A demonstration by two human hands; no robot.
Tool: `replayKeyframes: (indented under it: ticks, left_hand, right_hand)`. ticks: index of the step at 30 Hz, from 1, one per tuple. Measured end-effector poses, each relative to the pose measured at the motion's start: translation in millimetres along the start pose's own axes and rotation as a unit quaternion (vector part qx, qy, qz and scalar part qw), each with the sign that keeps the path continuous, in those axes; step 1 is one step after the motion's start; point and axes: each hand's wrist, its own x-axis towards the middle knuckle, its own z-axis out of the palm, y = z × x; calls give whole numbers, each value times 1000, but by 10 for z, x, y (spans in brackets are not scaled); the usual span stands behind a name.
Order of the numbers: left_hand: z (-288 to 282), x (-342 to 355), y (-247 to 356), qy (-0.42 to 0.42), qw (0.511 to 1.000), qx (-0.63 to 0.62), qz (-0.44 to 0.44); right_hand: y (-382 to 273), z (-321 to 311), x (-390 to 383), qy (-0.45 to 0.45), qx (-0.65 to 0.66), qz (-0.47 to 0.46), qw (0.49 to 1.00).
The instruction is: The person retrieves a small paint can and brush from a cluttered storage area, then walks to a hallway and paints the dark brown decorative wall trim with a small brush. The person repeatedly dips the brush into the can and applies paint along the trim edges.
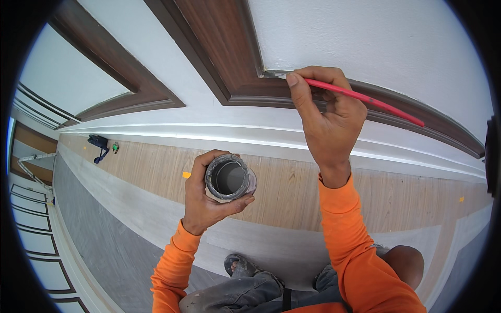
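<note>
My left hand (204, 201) is wrapped round a small paint pot (250, 183), its rim smeared and dark grey paint (229, 177) inside. The pot is held over the floor with its mouth facing up. Between thumb and fingers, my right hand (334, 112) grips a paintbrush with a thin red handle (376, 102). Its pale bristles (276, 75) touch the inner corner of a brown wall moulding (222, 57), where the frame meets the white panel (360, 36). The handle slants down to the right.
White skirting (261, 134) runs along the wall's foot above a wood-look floor (292, 195). Grey-white sheeting (261, 240) covers part of the floor near my legs. A dark bag (98, 141) and a small green object (115, 147) lie far left, with a ladder (32, 158) beyond.
</note>
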Motion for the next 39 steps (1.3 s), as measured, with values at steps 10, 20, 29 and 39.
replayKeyframes:
  ticks: [10,20,29,39]
  left_hand:
    - [14,9,11,-2,1000,-3,0]
    - [26,5,9,-2,1000,-2,1]
    - [18,1,14,-3,1000,0,2]
    - [6,3,22,-5,1000,10,3]
  right_hand:
    - [-61,-14,33,-9,-11,17,1000]
    - [-93,-41,67,-24,-20,31,999]
    - [-100,-27,94,-21,-28,32,999]
    - [-120,-31,117,-29,-18,46,998]
